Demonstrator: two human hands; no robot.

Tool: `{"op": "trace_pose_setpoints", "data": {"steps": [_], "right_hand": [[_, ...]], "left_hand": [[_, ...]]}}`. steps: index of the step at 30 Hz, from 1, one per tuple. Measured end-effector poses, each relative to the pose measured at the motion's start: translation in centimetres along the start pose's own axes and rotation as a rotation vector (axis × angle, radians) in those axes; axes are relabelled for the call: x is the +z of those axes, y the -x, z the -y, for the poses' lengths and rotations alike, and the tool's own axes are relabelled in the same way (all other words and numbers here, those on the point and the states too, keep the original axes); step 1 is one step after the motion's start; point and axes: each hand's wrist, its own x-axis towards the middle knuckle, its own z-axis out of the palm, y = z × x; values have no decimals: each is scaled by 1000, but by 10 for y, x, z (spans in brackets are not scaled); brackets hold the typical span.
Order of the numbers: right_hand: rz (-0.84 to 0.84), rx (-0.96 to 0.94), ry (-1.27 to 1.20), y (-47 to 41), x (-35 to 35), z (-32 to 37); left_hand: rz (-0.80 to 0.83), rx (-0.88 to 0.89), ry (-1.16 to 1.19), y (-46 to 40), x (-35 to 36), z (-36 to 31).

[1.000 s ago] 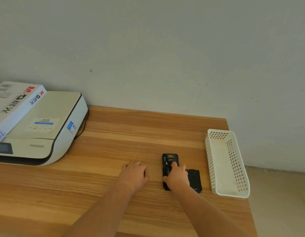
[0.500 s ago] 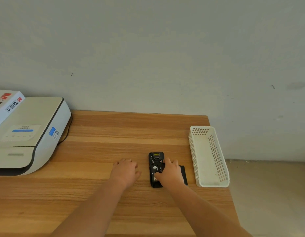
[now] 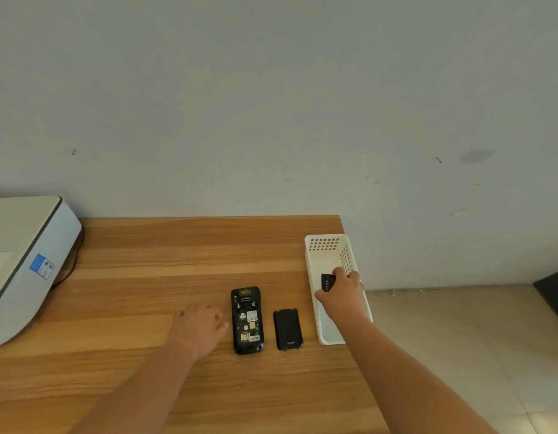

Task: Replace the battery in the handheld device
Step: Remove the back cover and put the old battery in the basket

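Head camera view, looking down at a wooden table against a plain grey wall. My left hand rests palm down on the wood, fingers loosely spread, just left of the handheld device and holding nothing. That black device lies face down near the middle of the table, its back open so the bare battery bay with small stickers and card slots shows. Just right of it, apart from it, lies the black back cover, flat on the table. Farther right, at the table's right edge, stands a white slotted plastic basket. My right hand reaches over the basket and pinches a small black battery between thumb and fingers, held above the basket's inside. At the far left stands a white printer with a dark cable trailing behind it.
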Motion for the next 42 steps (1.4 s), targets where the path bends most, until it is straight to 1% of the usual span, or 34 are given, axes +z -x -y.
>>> {"op": "trace_pose_setpoints", "data": {"steps": [5,13,23,30,36,42], "right_hand": [[29,-32,72,-17,5,-8],[136,-100,249,-31,21,-21],[221,-57,253,-39,39,-32],[246,-48,252,-38,41,-34],[235,-40,240,-37,37,-32],[96,-94,131,-34,7,-8]], "left_hand": [[11,-47,-7,-1,3,2],[27,-88,-8,-2,9,-3],[21,-98,11,-8,18,-2],[29,-106,16,-9,18,0],[2,-88,13,-4,13,2],[-38,-63,35,0,4,7]]}}
